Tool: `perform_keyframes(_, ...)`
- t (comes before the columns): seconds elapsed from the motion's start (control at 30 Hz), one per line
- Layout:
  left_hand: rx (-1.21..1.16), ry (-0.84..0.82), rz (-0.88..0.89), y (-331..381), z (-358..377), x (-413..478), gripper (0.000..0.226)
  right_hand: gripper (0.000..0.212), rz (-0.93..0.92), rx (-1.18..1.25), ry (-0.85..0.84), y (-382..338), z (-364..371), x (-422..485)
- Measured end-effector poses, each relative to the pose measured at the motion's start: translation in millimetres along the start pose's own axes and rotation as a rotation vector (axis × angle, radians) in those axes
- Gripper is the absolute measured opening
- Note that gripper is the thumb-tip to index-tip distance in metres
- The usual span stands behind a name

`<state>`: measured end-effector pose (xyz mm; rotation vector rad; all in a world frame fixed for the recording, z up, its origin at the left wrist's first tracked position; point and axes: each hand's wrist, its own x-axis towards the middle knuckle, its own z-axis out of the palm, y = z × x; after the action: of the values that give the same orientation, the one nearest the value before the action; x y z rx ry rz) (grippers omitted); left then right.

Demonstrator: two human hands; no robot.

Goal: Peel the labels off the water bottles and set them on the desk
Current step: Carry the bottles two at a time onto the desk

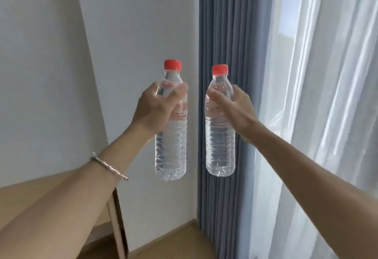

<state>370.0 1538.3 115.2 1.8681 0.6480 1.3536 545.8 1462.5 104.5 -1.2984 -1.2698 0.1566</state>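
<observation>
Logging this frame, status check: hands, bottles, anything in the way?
Left hand grips left bottle; right hand grips right bottle. Both upright, red-capped, no labels showing, held in air, off the desk. No obstruction seen.

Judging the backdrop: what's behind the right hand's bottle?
The blue-grey curtain hangs behind the clear bottle, showing on both sides. The right hand grips its upper part, hiding what is behind there.

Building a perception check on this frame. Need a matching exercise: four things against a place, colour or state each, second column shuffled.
1 left bottle
2 right bottle
3 bracelet
4 heavy curtain

A blue-grey
B held up, white wall behind it
C on the left forearm
D held up, heavy curtain behind it

Pairs: 1-B, 2-D, 3-C, 4-A
</observation>
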Motion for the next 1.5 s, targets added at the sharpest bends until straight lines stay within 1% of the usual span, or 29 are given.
perform_keyframes(0.07, 0.068, 0.086, -0.013, -9, -24, 5, 0.064, 0.053, -0.008, 0.048, -0.06, 4, 29, 14)
perform_keyframes(0.1, 0.101, 0.128, -0.023, -13, -37, 7, 0.064, 0.051, -0.012, 0.077, -0.089, 6, 44, 20)
perform_keyframes(0.23, 0.23, 0.245, -0.055, -26, -73, 11, 0.059, 0.029, -0.01, 0.226, -0.223, 19, 99, 43)
perform_keyframes(0.4, 0.346, 0.392, -0.09, -36, -101, 16, 0.052, 0.024, -0.067, 0.355, -0.388, 29, 149, 75)
perform_keyframes(0.47, 0.364, 0.47, -0.115, -38, -106, 13, 0.05, 0.028, -0.071, 0.415, -0.45, 34, 167, 91)
perform_keyframes(0.57, 0.436, 0.587, -0.162, -40, -118, -3, 0.059, 0.044, -0.084, 0.464, -0.565, 35, 196, 103)
perform_keyframes(0.6, 0.471, 0.633, -0.181, -39, -124, -12, 0.058, 0.044, -0.086, 0.482, -0.61, 34, 207, 104)
perform_keyframes(0.7, 0.564, 0.758, -0.243, -33, -143, -39, 0.059, 0.037, -0.11, 0.525, -0.73, 24, 244, 94)
perform_keyframes(0.73, 0.596, 0.795, -0.262, -29, -149, -48, 0.057, 0.036, -0.12, 0.543, -0.765, 19, 256, 87)
perform_keyframes(0.83, 0.683, 0.892, -0.281, -20, -165, -76, 0.039, 0.032, -0.167, 0.583, -0.896, -3, 289, 58)
perform_keyframes(0.9, 0.737, 0.95, -0.298, -16, -175, -94, 0.033, 0.031, -0.185, 0.62, -0.981, -18, 309, 40)
perform_keyframes(0.97, 0.765, 0.996, -0.311, -14, -184, -108, 0.031, 0.045, -0.189, 0.648, -1.036, -33, 326, 24)
perform_keyframes(1.03, 0.796, 1.03, -0.323, -14, -197, -119, 0.027, 0.063, -0.199, 0.665, -1.074, -46, 341, 10)
perform_keyframes(1.07, 0.804, 1.049, -0.327, -14, -205, -122, 0.023, 0.067, -0.205, 0.668, -1.091, -53, 350, 4)
perform_keyframes(1.13, 0.813, 1.082, -0.326, -14, -224, -127, 0.017, 0.069, -0.22, 0.669, -1.118, -66, 368, -5)
perform_keyframes(1.2, 0.83, 1.098, -0.314, -16, -247, -130, 0.017, 0.07, -0.243, 0.661, -1.126, -78, 388, -11)
perform_keyframes(1.43, 0.818, 1.108, -0.275, -19, -350, -129, 0.016, 0.057, -0.29, 0.629, -1.077, -132, 483, -15)
perform_keyframes(1.5, 0.823, 1.108, -0.276, -23, -380, -131, 0.018, 0.048, -0.271, 0.652, -1.058, -142, 513, -15)
